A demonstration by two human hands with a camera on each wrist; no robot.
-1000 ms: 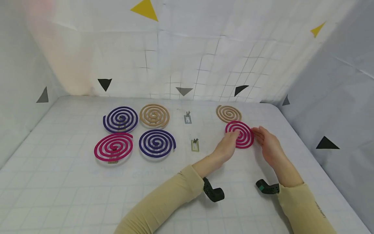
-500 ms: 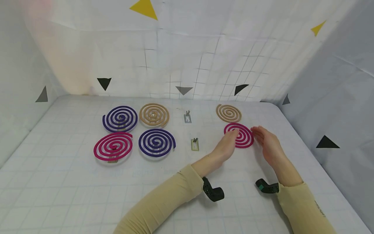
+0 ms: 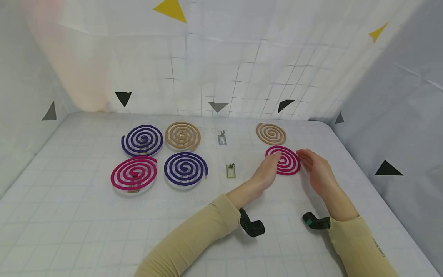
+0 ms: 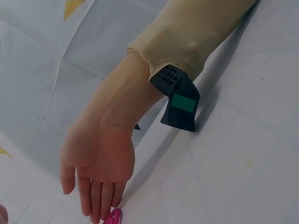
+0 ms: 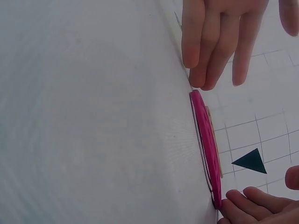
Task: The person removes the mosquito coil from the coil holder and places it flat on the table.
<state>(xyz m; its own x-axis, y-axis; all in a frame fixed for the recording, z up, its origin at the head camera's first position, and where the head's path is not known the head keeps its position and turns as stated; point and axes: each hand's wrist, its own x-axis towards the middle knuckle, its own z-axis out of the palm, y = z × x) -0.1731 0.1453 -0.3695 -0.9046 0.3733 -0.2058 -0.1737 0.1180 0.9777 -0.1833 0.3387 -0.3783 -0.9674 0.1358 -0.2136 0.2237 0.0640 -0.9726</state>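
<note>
A pink mosquito coil (image 3: 288, 163) lies flat on the table between my two hands. On its left side is my left hand (image 3: 265, 172), fingers extended and thumb overlapping the coil in the head view. My right hand (image 3: 319, 169) is at its right edge, fingers straight and close together. In the right wrist view, the pink coil (image 5: 208, 144) shows edge-on, with left fingertips (image 5: 202, 79) at one end and right fingertips (image 5: 233, 205) at the other. Neither hand curls round it. The left wrist view shows my right hand (image 4: 100, 154) palm-on, its fingertips near the coil (image 4: 113, 217).
A tan coil (image 3: 271, 134) lies just behind. Two small metal stands, one silver (image 3: 222, 138) and one brass-coloured (image 3: 230, 171), stand mid-table. On the left, two purple coils (image 3: 185, 169), another tan coil (image 3: 182, 135) and another pink coil (image 3: 134, 173) sit raised on stands.
The pink coil between my hands has settled from a slight tilt to lying flat. My left hand has drawn slightly to the left; the right hand has hardly moved.
</note>
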